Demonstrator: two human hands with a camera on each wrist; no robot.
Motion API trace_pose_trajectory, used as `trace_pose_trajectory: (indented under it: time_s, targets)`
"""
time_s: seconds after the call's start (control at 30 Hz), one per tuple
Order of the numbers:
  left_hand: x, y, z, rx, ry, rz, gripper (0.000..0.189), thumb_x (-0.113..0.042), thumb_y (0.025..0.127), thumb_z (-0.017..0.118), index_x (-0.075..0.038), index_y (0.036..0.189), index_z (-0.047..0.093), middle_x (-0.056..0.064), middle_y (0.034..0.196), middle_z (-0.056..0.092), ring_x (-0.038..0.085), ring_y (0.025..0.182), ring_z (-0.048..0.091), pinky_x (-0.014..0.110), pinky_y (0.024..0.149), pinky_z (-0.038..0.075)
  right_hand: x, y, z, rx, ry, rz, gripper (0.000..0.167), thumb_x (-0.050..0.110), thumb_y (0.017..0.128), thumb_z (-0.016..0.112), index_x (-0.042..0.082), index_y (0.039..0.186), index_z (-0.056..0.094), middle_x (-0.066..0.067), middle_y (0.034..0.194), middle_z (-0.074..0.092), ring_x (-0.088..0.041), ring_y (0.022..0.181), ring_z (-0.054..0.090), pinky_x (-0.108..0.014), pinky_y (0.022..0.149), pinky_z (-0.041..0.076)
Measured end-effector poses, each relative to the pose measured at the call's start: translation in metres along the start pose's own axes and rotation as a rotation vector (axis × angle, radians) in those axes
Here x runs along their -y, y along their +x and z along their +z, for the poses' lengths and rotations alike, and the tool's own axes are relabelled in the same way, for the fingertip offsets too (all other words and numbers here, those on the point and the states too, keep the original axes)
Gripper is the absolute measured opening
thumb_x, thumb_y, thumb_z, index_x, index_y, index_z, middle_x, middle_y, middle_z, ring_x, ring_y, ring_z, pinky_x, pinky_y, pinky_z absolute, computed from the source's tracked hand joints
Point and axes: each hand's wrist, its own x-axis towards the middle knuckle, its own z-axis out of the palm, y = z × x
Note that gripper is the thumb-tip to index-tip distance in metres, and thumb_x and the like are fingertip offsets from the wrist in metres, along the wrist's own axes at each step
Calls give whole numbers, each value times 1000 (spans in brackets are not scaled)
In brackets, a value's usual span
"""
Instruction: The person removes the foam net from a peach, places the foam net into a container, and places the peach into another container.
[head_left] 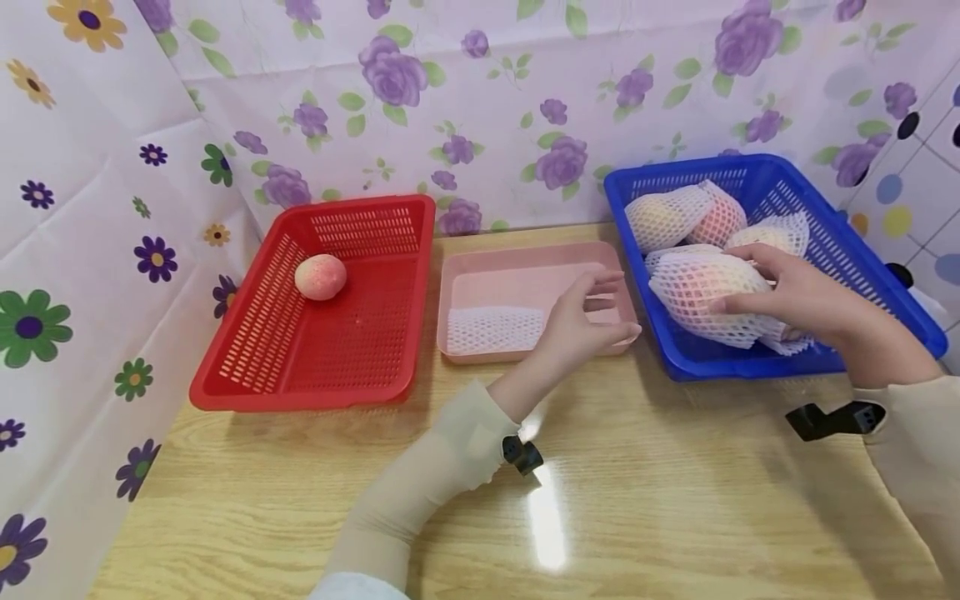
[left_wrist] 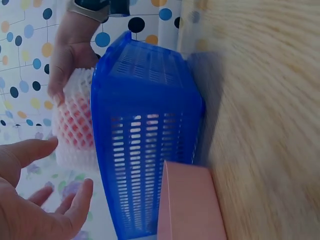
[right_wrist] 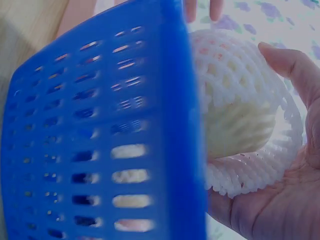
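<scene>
My right hand (head_left: 810, 296) grips a peach in a white foam net (head_left: 705, 296) over the front of the blue basket (head_left: 735, 369). In the right wrist view the net (right_wrist: 250, 180) gapes at one end and the pale skin of the peach (right_wrist: 240, 127) shows. My left hand (head_left: 573, 321) hovers above the right part of the pink tray (head_left: 517, 260), fingers spread and slightly bent, holding nothing. The left wrist view shows its fingers pointing toward the netted peach (left_wrist: 75, 125), apart from it.
Several more netted peaches (head_left: 663, 217) lie in the blue basket. An empty foam net (head_left: 495, 329) lies flat in the pink tray. At the left, a red basket (head_left: 311, 400) holds one bare peach (head_left: 321, 277). Flowered cloth (head_left: 465, 108) stands behind the wooden table (head_left: 637, 492).
</scene>
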Motion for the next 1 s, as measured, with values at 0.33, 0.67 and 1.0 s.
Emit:
trace_pose_trajectory:
  time_s: [0.33, 0.67, 1.0]
  targets:
    - [10, -5, -12, 59, 409, 494, 80, -14, 71, 84, -9, 138, 42, 16, 142, 37, 24, 132, 35, 25, 101, 41, 20, -6, 12, -14, 18, -131, 64, 22, 89, 66, 12, 144, 34, -15, 129, 49, -10, 96, 52, -27, 73, 49]
    - [12, -11, -26, 131, 466, 663, 73, -13, 73, 82, -7, 135, 44, 17, 147, 33, 24, 139, 27, 32, 117, 17, 43, -3, 34, 90, 165, -348, 54, 6, 89, 62, 6, 138, 39, -1, 108, 59, -11, 89, 60, -24, 71, 54]
    - [20, -22, -49, 93, 327, 676, 69, -3, 72, 80, -5, 131, 44, 18, 137, 38, 27, 133, 35, 32, 113, 29, 64, -2, 58, 77, 360, -320, 60, 5, 90, 61, 7, 141, 31, -6, 126, 52, -7, 101, 58, -24, 77, 54]
